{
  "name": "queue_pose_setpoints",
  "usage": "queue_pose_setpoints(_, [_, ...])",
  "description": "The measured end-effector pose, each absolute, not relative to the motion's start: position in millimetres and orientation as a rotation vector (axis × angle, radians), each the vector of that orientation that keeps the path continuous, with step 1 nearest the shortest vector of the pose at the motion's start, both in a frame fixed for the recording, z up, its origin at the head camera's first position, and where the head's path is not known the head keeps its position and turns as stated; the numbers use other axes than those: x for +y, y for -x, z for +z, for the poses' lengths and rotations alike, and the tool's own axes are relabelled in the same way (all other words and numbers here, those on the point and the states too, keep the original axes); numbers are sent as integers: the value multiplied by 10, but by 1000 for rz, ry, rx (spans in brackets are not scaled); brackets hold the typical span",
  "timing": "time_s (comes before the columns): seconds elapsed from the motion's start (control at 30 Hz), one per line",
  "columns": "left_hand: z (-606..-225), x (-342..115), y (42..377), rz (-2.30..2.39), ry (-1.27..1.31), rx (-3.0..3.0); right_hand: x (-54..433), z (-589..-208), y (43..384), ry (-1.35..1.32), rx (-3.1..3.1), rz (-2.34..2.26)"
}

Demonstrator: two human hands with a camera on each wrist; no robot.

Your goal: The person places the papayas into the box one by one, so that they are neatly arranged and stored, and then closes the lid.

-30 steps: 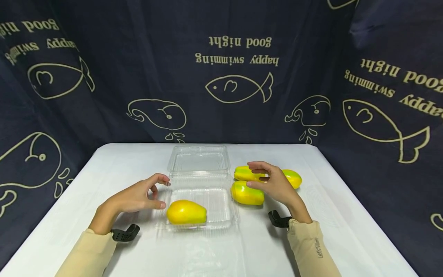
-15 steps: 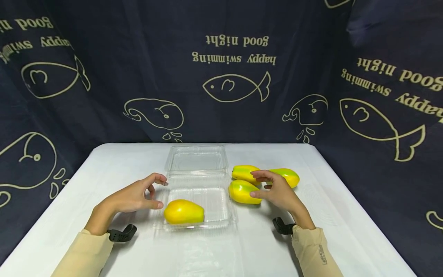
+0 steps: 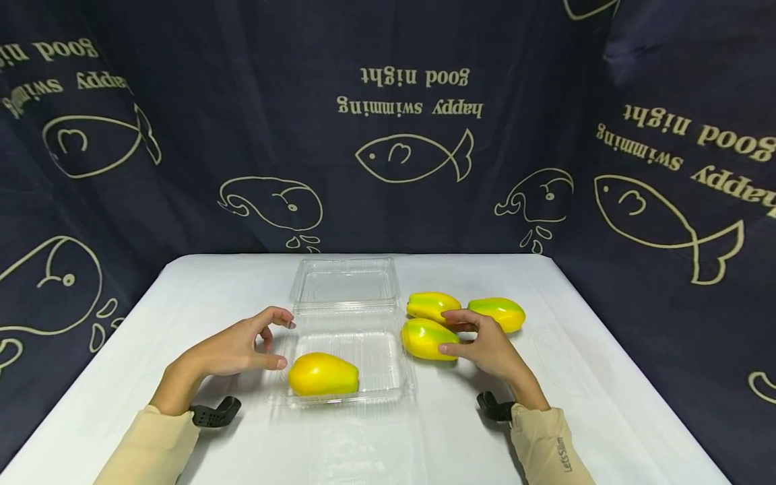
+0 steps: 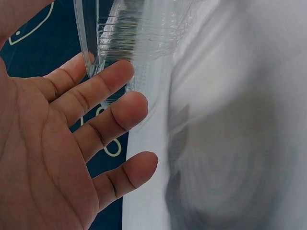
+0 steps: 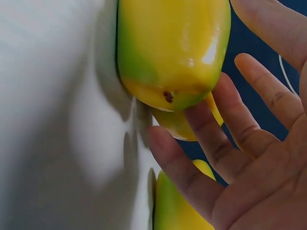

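The left sleeve [image 3: 145, 444] and right sleeve [image 3: 552, 444] are cut off by the head view's lower edge. Just in front of the transparent box [image 3: 383, 374], a faint shape is hard to make out; plastic or reflection cannot be told. The thumb of the right hand [image 3: 490, 345] overlaps the end of the near papaya [image 3: 426, 339]. Farther back, this papaya and the fingertips partly cover the rear papaya [image 3: 432, 305]. The left wrist view crops the thumb of the left hand [image 3: 242, 347].

The bench [image 3: 612, 424] has a white, lightly creased cover. The boxed papaya [image 3: 323, 374] lies at the front left of the box, beside the left hand; three papayas lie to the right of the box, the far right papaya [image 3: 498, 314] apart from the other two. The lid [image 3: 345, 279] lies behind the box, underside up. Beyond the bench hangs a dark blue curtain [image 3: 418, 40] with inverted lettering, fish and whales.

Left grip: wide, fingers spread beside the box's left rim, nothing held; contact cannot be told. Right grip: wide, around the near papaya's right end, fingers extended; contact cannot be confirmed.
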State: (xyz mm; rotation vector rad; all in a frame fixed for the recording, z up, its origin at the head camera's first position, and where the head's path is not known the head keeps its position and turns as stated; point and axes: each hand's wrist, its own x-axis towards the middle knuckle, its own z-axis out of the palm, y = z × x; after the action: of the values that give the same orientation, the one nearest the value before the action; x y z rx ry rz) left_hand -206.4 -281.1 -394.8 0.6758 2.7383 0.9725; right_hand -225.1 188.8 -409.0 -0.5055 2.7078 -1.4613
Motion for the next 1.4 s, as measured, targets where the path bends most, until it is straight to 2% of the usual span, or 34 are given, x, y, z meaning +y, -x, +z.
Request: queue_pose_setpoints(1.4, [-3966,-2805,2062,1011,-682,2733,1846,-4191,2234,438,2806,-1373])
